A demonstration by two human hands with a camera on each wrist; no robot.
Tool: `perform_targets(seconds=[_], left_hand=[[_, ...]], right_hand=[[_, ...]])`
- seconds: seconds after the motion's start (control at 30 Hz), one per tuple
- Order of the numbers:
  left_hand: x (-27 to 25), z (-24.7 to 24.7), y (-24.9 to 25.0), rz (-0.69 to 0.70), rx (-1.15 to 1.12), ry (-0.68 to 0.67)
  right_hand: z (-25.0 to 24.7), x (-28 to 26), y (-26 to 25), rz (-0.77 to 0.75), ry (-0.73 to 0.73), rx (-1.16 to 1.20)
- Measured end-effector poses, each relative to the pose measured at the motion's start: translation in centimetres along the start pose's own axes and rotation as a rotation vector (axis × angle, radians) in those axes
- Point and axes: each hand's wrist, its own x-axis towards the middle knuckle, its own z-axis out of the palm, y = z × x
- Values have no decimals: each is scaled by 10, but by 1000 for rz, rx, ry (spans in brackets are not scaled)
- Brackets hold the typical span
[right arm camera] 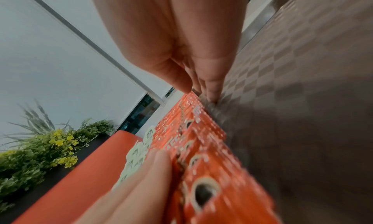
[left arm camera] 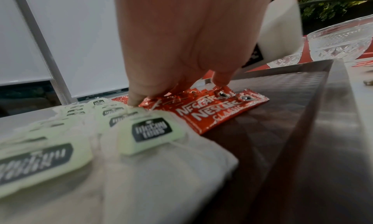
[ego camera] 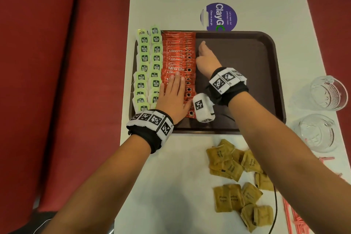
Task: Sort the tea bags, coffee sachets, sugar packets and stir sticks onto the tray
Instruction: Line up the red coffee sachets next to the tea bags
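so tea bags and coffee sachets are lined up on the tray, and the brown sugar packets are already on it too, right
Not quite. The tea bags and coffee sachets are on the tray, but the brown sugar packets lie off it, on the table near the person. The head view shows this.

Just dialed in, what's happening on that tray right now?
A person is squaring up the row of red coffee sachets on the brown plastic tray. The left hand presses flat on them; the right hand pushes their edge. Green-tagged tea bags are lined up alongside. Brown sugar packets and red stir sticks are still on the table.
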Motion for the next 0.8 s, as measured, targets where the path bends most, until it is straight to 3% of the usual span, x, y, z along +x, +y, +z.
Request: perform_targets(seconds=[0.53, 0.8], left_hand=[[0, -1, -1, 8, 4, -19], [-15, -11, -1, 7, -58, -6]], right_hand=[[-3, 47, -13, -25, 19, -18], [-11, -10, -4, -8, 91, 14]])
